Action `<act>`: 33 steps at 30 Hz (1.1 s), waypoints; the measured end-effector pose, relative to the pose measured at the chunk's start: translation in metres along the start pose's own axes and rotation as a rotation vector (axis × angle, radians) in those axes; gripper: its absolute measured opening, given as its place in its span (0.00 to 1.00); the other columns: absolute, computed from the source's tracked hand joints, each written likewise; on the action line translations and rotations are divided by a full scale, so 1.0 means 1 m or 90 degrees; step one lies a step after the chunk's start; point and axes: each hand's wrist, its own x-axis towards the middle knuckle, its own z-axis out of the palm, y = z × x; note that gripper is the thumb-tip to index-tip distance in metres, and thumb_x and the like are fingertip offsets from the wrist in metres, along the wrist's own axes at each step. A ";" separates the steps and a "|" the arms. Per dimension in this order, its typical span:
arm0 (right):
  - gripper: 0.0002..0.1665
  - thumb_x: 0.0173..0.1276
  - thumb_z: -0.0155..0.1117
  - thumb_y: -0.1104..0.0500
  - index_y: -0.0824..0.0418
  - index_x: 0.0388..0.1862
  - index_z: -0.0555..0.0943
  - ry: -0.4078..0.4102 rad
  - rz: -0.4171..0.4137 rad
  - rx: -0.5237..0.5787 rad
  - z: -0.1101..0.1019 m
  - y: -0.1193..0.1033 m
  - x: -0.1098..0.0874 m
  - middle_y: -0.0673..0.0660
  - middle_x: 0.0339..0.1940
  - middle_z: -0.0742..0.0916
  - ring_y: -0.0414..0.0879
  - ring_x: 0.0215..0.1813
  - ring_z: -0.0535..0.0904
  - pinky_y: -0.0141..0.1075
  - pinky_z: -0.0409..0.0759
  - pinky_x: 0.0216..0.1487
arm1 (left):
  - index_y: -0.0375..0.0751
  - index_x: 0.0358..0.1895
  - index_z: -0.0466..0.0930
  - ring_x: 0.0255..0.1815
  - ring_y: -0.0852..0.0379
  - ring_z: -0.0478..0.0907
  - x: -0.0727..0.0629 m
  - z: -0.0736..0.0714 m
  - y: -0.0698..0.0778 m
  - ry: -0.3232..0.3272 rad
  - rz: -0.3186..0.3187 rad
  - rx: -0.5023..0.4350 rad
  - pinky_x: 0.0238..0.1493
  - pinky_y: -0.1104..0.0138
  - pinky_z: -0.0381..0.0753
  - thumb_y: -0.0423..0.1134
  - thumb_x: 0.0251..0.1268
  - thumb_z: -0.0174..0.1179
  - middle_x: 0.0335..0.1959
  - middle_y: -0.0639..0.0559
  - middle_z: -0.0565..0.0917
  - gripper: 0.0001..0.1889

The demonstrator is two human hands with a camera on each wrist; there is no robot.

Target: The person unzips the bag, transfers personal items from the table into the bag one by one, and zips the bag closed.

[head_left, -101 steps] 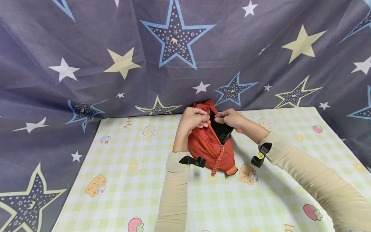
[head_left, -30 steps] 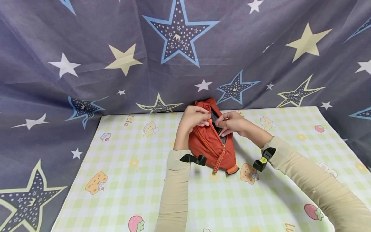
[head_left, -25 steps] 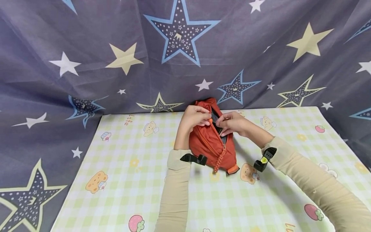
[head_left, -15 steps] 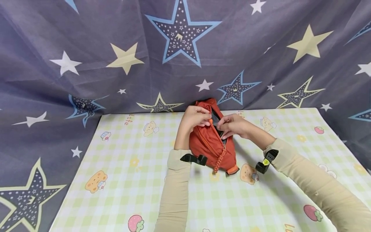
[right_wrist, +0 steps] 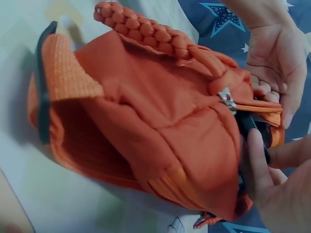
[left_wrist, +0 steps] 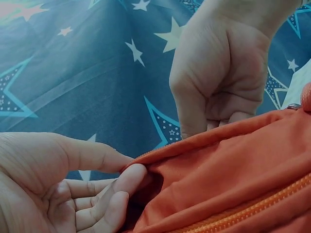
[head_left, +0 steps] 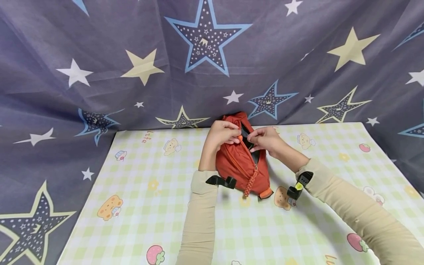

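An orange-red sling bag [head_left: 243,171] lies on the table with its main zip undone. My left hand [head_left: 223,134] pinches the rim of the opening between thumb and fingers, near an orange zip pull [head_left: 240,138]. On the other side, my right hand [head_left: 266,141] has its fingertips in the mouth of the bag. In the right wrist view, its thumb and finger pinch a flat black object [right_wrist: 249,121], mostly hidden inside. A braided cord pull [right_wrist: 146,29] hangs from the zip slider [right_wrist: 226,98].
The table [head_left: 159,221] wears a green checked cloth with printed bears and strawberries. Behind its back edge hangs a dark curtain [head_left: 109,44] with stars, close to the bag's top end. A black strap band [head_left: 220,182] is round each sleeve cuff.
The glossy black object, broad across the opening 3.4 seconds ago, has sunk into the bag. My right fingers dipped into the opening and have just shifted slightly up. My left hand keeps its place.
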 end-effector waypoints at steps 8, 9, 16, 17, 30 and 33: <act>0.13 0.77 0.56 0.66 0.77 0.53 0.78 0.001 -0.005 0.011 0.004 0.004 0.001 0.57 0.45 0.83 0.39 0.30 0.83 0.33 0.89 0.39 | 0.31 0.49 0.86 0.20 0.63 0.84 0.001 0.001 0.000 0.003 0.005 -0.003 0.24 0.74 0.83 0.31 0.66 0.66 0.27 0.49 0.86 0.12; 0.13 0.77 0.57 0.66 0.76 0.52 0.78 -0.004 -0.001 0.011 0.004 0.005 0.002 0.55 0.43 0.84 0.39 0.30 0.83 0.33 0.89 0.38 | 0.30 0.49 0.86 0.20 0.63 0.84 0.001 0.001 0.000 0.003 0.004 -0.003 0.24 0.74 0.83 0.31 0.66 0.66 0.27 0.50 0.86 0.11; 0.12 0.77 0.57 0.65 0.74 0.50 0.79 -0.034 0.001 -0.014 0.003 0.008 0.002 0.51 0.38 0.86 0.39 0.31 0.85 0.34 0.89 0.38 | 0.30 0.49 0.86 0.19 0.63 0.84 0.001 0.000 -0.001 0.002 0.004 -0.005 0.24 0.74 0.82 0.31 0.66 0.66 0.27 0.50 0.86 0.11; 0.12 0.77 0.57 0.65 0.74 0.50 0.79 -0.037 0.000 -0.021 0.003 0.008 0.002 0.52 0.39 0.86 0.40 0.31 0.85 0.35 0.89 0.38 | 0.30 0.49 0.86 0.19 0.63 0.84 0.001 0.000 -0.001 0.001 0.004 -0.005 0.24 0.74 0.82 0.31 0.66 0.66 0.27 0.50 0.86 0.11; 0.14 0.75 0.60 0.66 0.76 0.53 0.79 -0.071 0.000 -0.025 -0.003 0.008 0.002 0.50 0.37 0.86 0.41 0.30 0.86 0.35 0.89 0.39 | 0.31 0.49 0.86 0.20 0.63 0.84 0.002 -0.001 -0.003 -0.002 -0.002 -0.003 0.25 0.74 0.83 0.31 0.66 0.66 0.28 0.49 0.87 0.11; 0.15 0.76 0.59 0.65 0.75 0.55 0.79 -0.082 0.012 -0.027 -0.004 0.007 0.001 0.52 0.39 0.85 0.41 0.32 0.86 0.36 0.89 0.41 | 0.31 0.49 0.86 0.20 0.63 0.84 0.003 -0.001 -0.003 -0.002 -0.003 -0.004 0.25 0.74 0.83 0.31 0.66 0.66 0.28 0.49 0.86 0.11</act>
